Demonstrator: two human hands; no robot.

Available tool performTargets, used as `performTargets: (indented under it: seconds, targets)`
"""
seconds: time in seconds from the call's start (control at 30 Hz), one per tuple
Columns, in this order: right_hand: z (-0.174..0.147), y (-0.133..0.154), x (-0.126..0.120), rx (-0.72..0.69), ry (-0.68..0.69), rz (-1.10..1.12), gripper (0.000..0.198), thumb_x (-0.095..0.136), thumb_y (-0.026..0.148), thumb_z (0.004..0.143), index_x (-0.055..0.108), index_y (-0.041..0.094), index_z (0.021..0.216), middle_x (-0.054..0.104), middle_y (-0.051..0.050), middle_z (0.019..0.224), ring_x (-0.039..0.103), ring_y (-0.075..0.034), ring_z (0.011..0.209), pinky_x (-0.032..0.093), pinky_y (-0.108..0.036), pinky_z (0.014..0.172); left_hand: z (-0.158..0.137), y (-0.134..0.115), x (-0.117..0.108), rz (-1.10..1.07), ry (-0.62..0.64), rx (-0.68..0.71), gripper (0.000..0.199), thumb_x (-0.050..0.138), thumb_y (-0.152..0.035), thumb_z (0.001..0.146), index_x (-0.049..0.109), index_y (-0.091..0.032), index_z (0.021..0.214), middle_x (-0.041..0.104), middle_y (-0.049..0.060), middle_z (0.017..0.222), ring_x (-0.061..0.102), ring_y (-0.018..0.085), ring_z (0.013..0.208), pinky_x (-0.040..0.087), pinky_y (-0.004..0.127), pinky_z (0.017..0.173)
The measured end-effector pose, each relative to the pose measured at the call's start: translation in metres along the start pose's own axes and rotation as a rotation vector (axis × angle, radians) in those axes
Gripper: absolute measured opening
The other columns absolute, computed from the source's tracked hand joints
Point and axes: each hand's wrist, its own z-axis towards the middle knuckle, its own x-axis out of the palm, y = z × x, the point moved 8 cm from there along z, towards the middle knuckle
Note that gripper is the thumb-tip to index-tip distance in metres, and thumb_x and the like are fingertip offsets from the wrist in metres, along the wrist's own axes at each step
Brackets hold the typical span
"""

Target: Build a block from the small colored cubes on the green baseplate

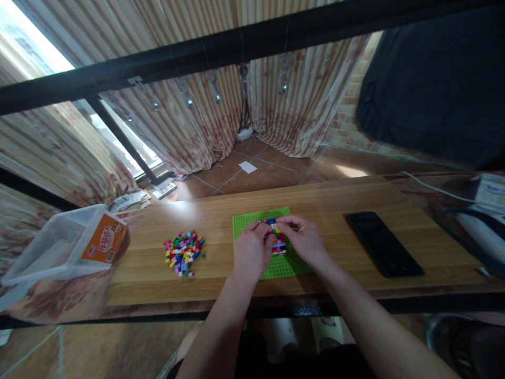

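A green studded baseplate (252, 217) lies on the wooden board, with a block of multicoloured toy bricks (279, 243) built up at its middle. My left hand (253, 247) rests over the left side of that block, its fingers curled and pressed together at the bricks. From the right, my right hand (303, 238) reaches in with thumb and index finger closed together on the block's upper edge. Whatever sits between the fingertips of either hand is too small to make out. Part of the brick block is covered by both hands.
Left of the baseplate lies a heap of loose small bricks (183, 252) on the wooden board (215, 268). A clear plastic box (59, 247) with an orange label stands at the far left. A black phone (382, 243) lies to the right. A dark rail (189, 47) crosses above.
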Motion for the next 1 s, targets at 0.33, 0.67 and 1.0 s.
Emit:
performTargets:
  seconds: [0.33, 0.67, 1.0]
  targets:
    - [-0.0001, 0.0042, -0.0019, -0.031, -0.023, -0.020, 0.021, 0.066, 0.037, 0.079, 0.077, 0.020, 0.085, 0.075, -0.007, 0.090, 0.067, -0.021, 0.083, 0.052, -0.036, 0.078, 0.0015, -0.0055, 0.0013, 0.074, 0.055, 0.015, 0.018, 0.049, -0.018, 0.095, 0.064, -0.019, 0.085, 0.063, 0.005, 0.089, 0.060, 0.017, 0.086, 0.048, 0.029, 0.079]
    - [0.0009, -0.0007, 0.0003, -0.007, 0.009, 0.007, 0.023, 0.064, 0.037, 0.080, 0.076, 0.020, 0.088, 0.075, -0.007, 0.090, 0.067, -0.021, 0.083, 0.052, -0.037, 0.080, -0.0021, -0.0024, -0.0008, 0.027, 0.058, 0.054, 0.005, 0.060, -0.017, 0.088, 0.064, -0.019, 0.085, 0.061, 0.003, 0.090, 0.058, 0.016, 0.083, 0.047, 0.028, 0.078]
    - [-0.0008, 0.0036, -0.0016, -0.039, -0.009, 0.016, 0.019, 0.065, 0.036, 0.081, 0.076, 0.021, 0.087, 0.072, -0.006, 0.091, 0.066, -0.020, 0.083, 0.052, -0.037, 0.081, 0.0017, 0.0017, -0.0034, -0.018, 0.050, -0.017, 0.013, 0.054, -0.016, 0.090, 0.066, -0.018, 0.084, 0.063, 0.005, 0.087, 0.059, 0.018, 0.083, 0.047, 0.030, 0.078]
